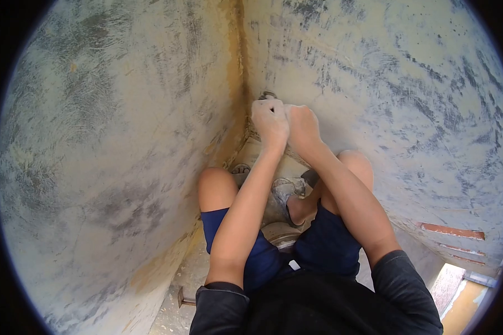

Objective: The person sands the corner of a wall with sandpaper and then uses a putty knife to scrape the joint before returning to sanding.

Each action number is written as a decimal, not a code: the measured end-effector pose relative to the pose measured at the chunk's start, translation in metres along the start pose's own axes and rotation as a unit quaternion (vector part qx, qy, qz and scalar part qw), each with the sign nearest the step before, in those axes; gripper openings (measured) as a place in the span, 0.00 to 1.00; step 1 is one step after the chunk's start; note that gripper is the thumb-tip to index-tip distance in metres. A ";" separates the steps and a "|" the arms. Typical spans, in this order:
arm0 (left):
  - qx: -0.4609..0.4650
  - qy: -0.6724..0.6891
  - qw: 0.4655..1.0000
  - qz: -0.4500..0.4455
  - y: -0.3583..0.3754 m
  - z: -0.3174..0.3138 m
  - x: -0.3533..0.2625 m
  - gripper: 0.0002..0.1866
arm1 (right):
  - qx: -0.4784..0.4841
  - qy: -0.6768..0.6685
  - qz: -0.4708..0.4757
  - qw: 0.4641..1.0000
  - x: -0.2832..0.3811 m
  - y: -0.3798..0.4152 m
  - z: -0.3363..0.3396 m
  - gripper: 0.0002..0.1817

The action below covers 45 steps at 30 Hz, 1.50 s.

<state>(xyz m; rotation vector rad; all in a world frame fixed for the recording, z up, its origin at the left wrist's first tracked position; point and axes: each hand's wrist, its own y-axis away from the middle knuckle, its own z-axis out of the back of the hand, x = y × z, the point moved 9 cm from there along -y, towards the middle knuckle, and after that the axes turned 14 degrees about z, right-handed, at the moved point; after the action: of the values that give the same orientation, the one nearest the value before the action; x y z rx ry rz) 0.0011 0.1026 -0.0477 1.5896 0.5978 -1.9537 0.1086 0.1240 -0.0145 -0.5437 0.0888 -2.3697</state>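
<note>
I crouch facing an inside corner [241, 67] where two plastered, grey-smeared walls meet. Both my hands are raised to that corner, side by side and touching. My left hand [270, 120] is dusty white and closed into a fist. A small grey object [267, 94] pokes out above its fingers, against the corner. My right hand [302, 127] is also closed and pressed against the left one. Whether it grips anything is hidden.
The left wall [112, 139] and right wall [408, 95] stand close on both sides. My bare knees [217, 187] and sandalled feet [285, 192] fill the floor below. A round whitish container [278, 231] sits between my legs. Exposed bricks [451, 230] show low right. A small metal piece [183, 298] lies on the floor.
</note>
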 end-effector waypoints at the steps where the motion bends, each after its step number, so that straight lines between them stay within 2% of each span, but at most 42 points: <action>1: 0.002 0.001 1.000 0.000 -0.001 0.000 0.002 0.11 | -0.003 0.011 0.015 1.000 0.000 -0.003 -0.006 0.04; 4: -0.009 -0.022 1.000 0.016 0.001 0.004 0.001 0.11 | -0.010 0.017 0.030 0.999 -0.001 0.001 -0.008 0.05; 7: 0.018 -0.012 1.000 -0.007 0.010 -0.003 -0.009 0.12 | -0.006 0.001 0.016 1.000 -0.003 0.010 0.001 0.04; 9: -0.056 0.036 0.996 -0.068 0.018 0.007 -0.019 0.14 | 0.007 -0.011 -0.001 1.000 -0.004 0.009 -0.001 0.03; 10: -0.054 0.035 0.996 -0.066 0.016 0.010 -0.017 0.14 | 0.008 -0.016 0.007 1.000 -0.001 0.004 -0.004 0.03; 12: -0.012 -0.035 0.999 0.002 -0.004 0.009 -0.004 0.15 | 0.006 -0.019 0.012 1.000 -0.001 -0.006 -0.009 0.03; 14: -0.031 -0.021 0.999 0.018 -0.022 0.007 0.026 0.15 | 0.010 0.006 0.047 0.999 0.005 -0.016 -0.021 0.04; 15: -0.051 -0.007 0.998 0.034 -0.024 0.012 0.026 0.15 | 0.008 0.006 0.046 0.999 0.005 -0.015 -0.021 0.04; 18: -0.030 -0.039 0.998 0.031 -0.010 0.008 0.015 0.14 | 0.017 0.013 0.041 0.999 0.004 -0.008 -0.018 0.03; 22: 0.004 0.002 1.000 -0.013 0.005 0.008 -0.006 0.14 | 0.000 -0.002 0.008 1.000 0.008 0.006 0.003 0.02; 24: -0.013 0.006 0.999 -0.030 0.007 0.010 -0.012 0.12 | -0.002 -0.014 -0.005 1.000 0.007 0.006 0.002 0.02; 27: -0.053 -0.006 0.998 -0.017 -0.003 0.015 -0.010 0.12 | -0.034 -0.011 0.027 0.999 0.005 -0.004 -0.001 0.02; 30: -0.045 0.006 0.998 -0.035 0.000 0.014 -0.016 0.13 | -0.025 0.001 0.025 0.999 0.003 -0.004 -0.003 0.02; 34: -0.038 0.019 0.999 -0.028 0.009 0.016 -0.034 0.13 | -0.062 -0.068 0.009 0.996 0.012 0.004 0.031 0.03; 36: -0.046 0.003 0.997 -0.056 0.005 0.015 -0.039 0.13 | -0.071 -0.095 -0.009 0.993 0.010 0.004 0.031 0.03; 39: -0.081 0.018 0.994 -0.075 -0.003 0.023 -0.042 0.13 | -0.087 -0.079 0.026 0.993 0.010 -0.004 0.025 0.05; 43: -0.051 0.001 0.996 -0.073 0.008 0.022 -0.054 0.12 | -0.085 -0.070 0.011 0.994 0.011 0.005 0.033 0.04; 45: -0.012 0.038 0.995 -0.088 0.016 0.019 -0.062 0.12 | -0.096 -0.083 0.012 0.992 0.013 0.003 0.035 0.04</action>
<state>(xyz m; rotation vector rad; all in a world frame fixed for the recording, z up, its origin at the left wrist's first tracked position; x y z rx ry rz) 0.0073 0.0871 0.0171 1.6509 0.8131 -2.0099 0.1165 0.1160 0.0217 -0.8264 0.2491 -2.2960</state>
